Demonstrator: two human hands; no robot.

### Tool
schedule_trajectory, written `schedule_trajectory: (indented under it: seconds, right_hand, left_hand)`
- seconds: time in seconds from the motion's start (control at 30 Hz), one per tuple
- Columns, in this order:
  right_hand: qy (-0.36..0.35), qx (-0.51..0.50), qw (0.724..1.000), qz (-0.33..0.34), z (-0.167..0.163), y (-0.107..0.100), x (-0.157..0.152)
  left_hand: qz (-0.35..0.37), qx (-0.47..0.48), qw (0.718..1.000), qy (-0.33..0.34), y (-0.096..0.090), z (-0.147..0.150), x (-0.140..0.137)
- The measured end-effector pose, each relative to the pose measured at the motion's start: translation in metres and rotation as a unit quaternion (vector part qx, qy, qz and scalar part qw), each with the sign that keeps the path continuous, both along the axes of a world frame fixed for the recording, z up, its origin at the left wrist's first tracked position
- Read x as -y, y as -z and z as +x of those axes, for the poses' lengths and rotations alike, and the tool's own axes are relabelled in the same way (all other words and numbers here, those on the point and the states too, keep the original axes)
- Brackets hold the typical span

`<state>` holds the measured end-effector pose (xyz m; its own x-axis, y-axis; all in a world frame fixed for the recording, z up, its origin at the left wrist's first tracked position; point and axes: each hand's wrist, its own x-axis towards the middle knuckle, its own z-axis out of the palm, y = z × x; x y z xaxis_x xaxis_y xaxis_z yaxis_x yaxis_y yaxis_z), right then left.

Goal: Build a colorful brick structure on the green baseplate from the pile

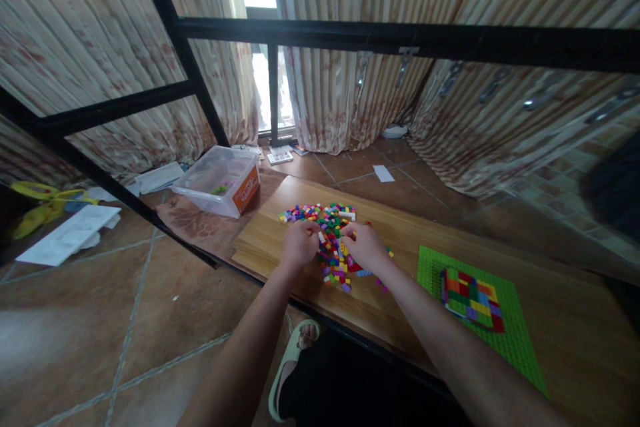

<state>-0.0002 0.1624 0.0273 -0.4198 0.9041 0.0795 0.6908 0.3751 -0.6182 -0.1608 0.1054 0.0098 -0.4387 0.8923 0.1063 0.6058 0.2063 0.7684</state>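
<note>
A pile of small coloured toy bricks (334,260) lies loose on the wooden board. My left hand (299,244) is over the pile's left side, its fingers curled together at the bricks. From the right, my right hand (364,244) reaches into the same pile with bent, closed fingers. Whatever either hand pinches is too small to make out. Farther right, a green baseplate (520,320) lies on the board. On it stands a low, roughly square build of multicoloured bricks (473,300), apart from both hands.
A clear plastic tub (213,190) with an orange label stands left of the wooden board (395,320), a few green pieces inside. Black metal bars (320,32) cross in front of the curtains. White panels (70,233) and a yellow object (45,203) lie at far left.
</note>
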Motion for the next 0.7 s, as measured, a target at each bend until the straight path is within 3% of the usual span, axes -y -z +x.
schedule_trajectory:
  seconds: [0.17,0.33,0.43,0.5,0.6,0.7]
  right_hand:
    - [-0.023,0.046,0.999,0.006,0.001,0.002,0.004]
    - [-0.011,0.007,1.000,0.022,0.006,0.000,0.007]
    - [-0.001,-0.042,0.999,0.018,0.009,-0.003,0.008]
    - [0.003,-0.086,0.996,0.012,0.009,-0.005,0.009]
    - [0.003,-0.176,0.984,-0.018,0.006,-0.008,0.011]
    - [-0.009,-0.278,0.956,-0.091,0.000,-0.013,0.015]
  left_hand:
    - [-0.016,-0.117,0.992,-0.050,-0.002,-0.008,-0.013]
    - [-0.084,-0.188,0.978,-0.014,-0.002,-0.012,-0.026]
    - [-0.078,-0.190,0.979,-0.016,-0.003,-0.014,-0.029]
    - [-0.043,-0.146,0.988,-0.019,-0.005,-0.013,-0.026]
    - [0.024,0.022,0.999,0.034,-0.010,-0.005,-0.015]
    - [0.072,0.232,0.964,0.105,-0.019,0.011,0.002]
